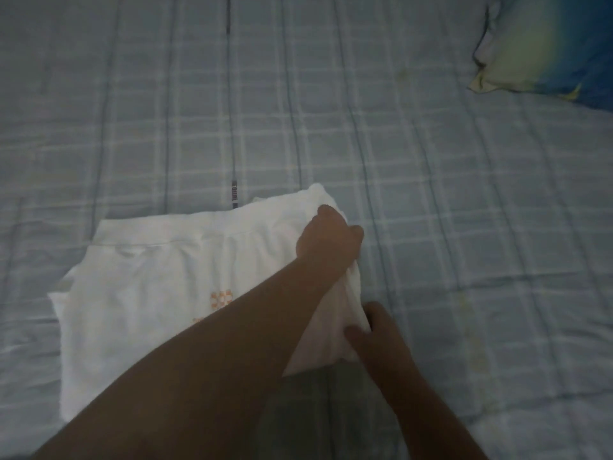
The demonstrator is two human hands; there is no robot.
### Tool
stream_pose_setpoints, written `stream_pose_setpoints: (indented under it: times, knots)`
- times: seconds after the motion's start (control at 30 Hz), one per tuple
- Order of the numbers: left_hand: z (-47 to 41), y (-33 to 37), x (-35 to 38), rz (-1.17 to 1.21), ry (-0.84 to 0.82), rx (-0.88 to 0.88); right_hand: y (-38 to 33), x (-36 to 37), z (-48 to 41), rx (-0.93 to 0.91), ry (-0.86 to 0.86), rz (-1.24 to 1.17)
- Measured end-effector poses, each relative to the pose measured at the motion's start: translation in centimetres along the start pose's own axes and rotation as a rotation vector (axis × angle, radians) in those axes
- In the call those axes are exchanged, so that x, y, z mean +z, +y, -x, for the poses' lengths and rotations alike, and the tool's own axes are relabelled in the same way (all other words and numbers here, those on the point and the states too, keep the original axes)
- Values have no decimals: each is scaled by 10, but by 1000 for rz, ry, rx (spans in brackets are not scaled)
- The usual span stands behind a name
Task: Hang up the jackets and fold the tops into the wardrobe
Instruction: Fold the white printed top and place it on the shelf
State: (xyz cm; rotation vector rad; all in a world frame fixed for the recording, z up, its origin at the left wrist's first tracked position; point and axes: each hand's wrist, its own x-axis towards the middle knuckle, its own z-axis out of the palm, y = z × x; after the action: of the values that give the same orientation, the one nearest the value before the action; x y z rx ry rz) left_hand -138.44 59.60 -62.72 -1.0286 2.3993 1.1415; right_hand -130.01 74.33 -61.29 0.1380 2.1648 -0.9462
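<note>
White cotton-looking top (pixel 139 313) is spread out on the bed, pretty much flat on its left side, with a small orange print near the middle that the forearm half covers. Nearest the camera, 2 bare arms come in from the bottom edge. The right hand (pixel 378 333) sits low at the top's right edge, fingers pressed against a bunched fold of the fabric; it's touching the cloth for sure, but I can't tell if it's really pinching it or just pushing on it (the frame is dim and a bit soft there). The left arm crosses over the garment on a diagonal, and the left hand (pixel 328 240) is clenched around the far right corner of the top, lifting that bit of fabric off the bed so it drapes down between both hands.

Under all of it is a pale blue plaid bedsheet (pixel 431 194), lightly creased, with darker lines running away from the camera. One dark stripe with a small patterned section runs straight up from behind the top's far edge. Way off in the upper right corner lies a pillow (pixel 530 44), whitish-yellow fading into deep blue, well apart from the top and both hands.
</note>
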Motion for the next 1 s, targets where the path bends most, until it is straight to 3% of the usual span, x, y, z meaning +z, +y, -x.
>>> stream_pose_setpoints:
  times: [0.3, 0.43, 0.67, 0.9, 1.0]
  knots:
    - [50, -114, -196, 541, 67, 71, -111, 97, 109, -330, -194, -2]
    - [72, -214, -258, 572, 124, 45, -126, 191, 128, -424, -206, 71]
    - [60, -373, -246, 335, 174, -125, -88, 343, 121, -459, -180, 403]
    - [62, -389, -243, 493, 262, -64, -89, 364, 134, -544, -25, 514]
    - [57, -388, -253, 561, 270, -28, -98, 367, 139, -579, -42, 505]
